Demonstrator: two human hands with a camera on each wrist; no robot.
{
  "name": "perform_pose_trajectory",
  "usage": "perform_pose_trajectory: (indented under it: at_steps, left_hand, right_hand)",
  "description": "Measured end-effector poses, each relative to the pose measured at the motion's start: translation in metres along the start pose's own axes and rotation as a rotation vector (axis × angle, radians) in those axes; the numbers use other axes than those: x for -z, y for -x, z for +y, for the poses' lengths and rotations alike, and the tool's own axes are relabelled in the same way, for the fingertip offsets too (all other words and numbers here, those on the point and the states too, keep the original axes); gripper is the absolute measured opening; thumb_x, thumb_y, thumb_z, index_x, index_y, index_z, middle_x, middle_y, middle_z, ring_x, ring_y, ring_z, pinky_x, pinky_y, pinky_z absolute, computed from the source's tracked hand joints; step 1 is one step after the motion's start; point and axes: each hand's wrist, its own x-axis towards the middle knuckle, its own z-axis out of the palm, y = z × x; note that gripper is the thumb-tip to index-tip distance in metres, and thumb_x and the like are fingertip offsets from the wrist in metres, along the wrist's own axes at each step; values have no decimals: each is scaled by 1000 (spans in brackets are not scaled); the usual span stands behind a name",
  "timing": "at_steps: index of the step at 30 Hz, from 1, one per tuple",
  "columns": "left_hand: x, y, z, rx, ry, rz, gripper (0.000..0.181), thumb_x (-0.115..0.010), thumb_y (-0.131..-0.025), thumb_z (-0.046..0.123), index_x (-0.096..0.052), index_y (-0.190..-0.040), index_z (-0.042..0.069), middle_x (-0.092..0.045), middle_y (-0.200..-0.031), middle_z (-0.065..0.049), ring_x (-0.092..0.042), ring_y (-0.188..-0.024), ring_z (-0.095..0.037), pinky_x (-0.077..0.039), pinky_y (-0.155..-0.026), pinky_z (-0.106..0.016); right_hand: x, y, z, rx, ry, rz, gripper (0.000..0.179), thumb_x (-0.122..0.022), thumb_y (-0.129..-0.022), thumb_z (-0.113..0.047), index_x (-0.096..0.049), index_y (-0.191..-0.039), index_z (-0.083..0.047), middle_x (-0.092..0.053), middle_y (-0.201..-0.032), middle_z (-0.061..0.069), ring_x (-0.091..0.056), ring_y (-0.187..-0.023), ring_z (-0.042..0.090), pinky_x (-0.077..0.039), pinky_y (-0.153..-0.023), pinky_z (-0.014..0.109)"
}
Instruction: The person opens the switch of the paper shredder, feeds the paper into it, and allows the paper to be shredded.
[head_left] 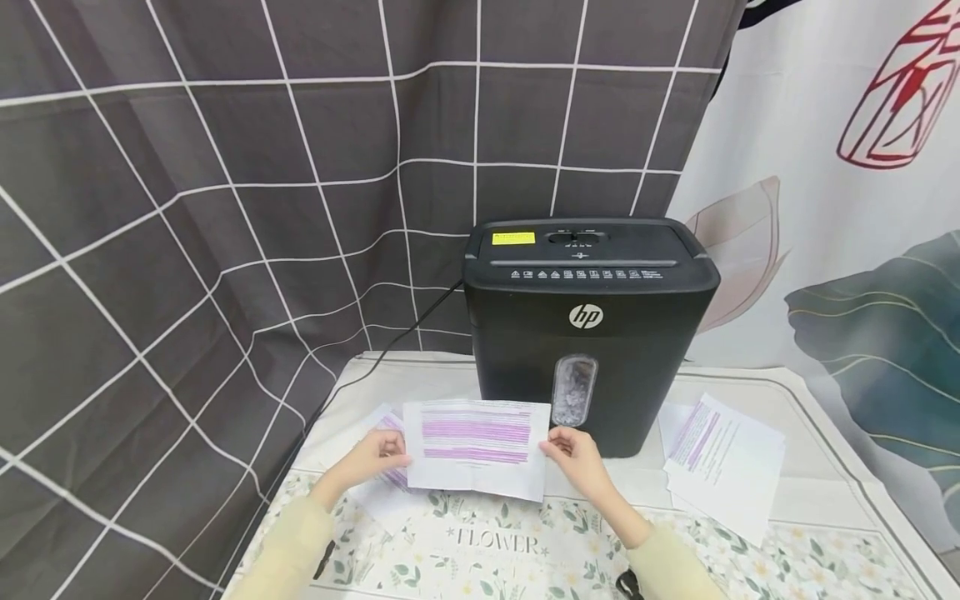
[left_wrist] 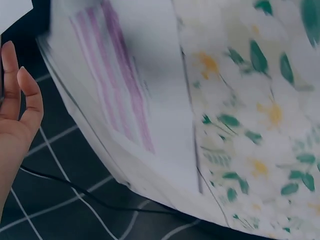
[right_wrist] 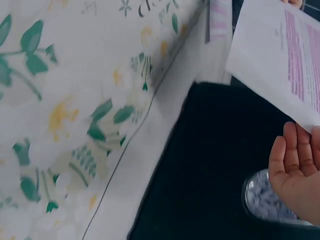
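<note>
Both hands hold up one sheet of paper (head_left: 480, 477), printed with rows highlighted in purple, in front of a black HP paper shredder (head_left: 517, 342). My left hand (head_left: 371, 458) pinches the sheet's left edge. At the opposite edge, my right hand (head_left: 579, 460) pinches the paper between thumb and fingers. The right wrist view shows that hand (right_wrist: 300, 172) below the sheet (right_wrist: 262, 47), close to the shredder's window. Only a corner of the sheet (left_wrist: 12, 12) shows above my left hand (left_wrist: 22, 107) in the left wrist view. The shredder's feed slot (head_left: 585, 263) lies on its top.
More highlighted sheets (head_left: 386, 504) lie on the table under my left hand. At the right is another pile of papers (head_left: 738, 483). A flower-patterned cloth (head_left: 495, 575) covers the table. The shredder's black cord (head_left: 397, 337) runs off left, beside a dark checked curtain (head_left: 300, 150).
</note>
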Motion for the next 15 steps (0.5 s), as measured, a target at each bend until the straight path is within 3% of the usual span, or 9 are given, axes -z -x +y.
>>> perform_pose_trajectory:
  at_steps: [4,10,15]
  left_hand:
    - [-11,-5,11,-18,47,-8,20,-59,-89,5,-48,-80,-8,-66,-81,-24,-67,-79,-12,-53,-71,-24]
    - [-25,-14,26,-61,106,-6,18,-55,-90,1,-45,-81,-10,-64,-90,-36,-61,-78,2,-49,-67,-19]
    - [-36,-17,33,-73,112,33,18,-55,-90,0,-42,-80,-9,-60,-80,-35,-50,-65,1,-42,-58,-17]
  right_hand:
    - [15,5,-1,-10,-16,47,7,-65,-83,3,-62,-82,10,-67,-77,17,-60,-67,0,-52,-65,15]
    - [34,9,3,46,-49,93,5,-64,-84,3,-64,-84,9,-68,-81,21,-59,-70,-6,-52,-66,13]
    - [45,15,8,110,-67,138,5,-63,-83,6,-63,-82,11,-67,-78,23,-59,-69,-8,-50,-64,10]
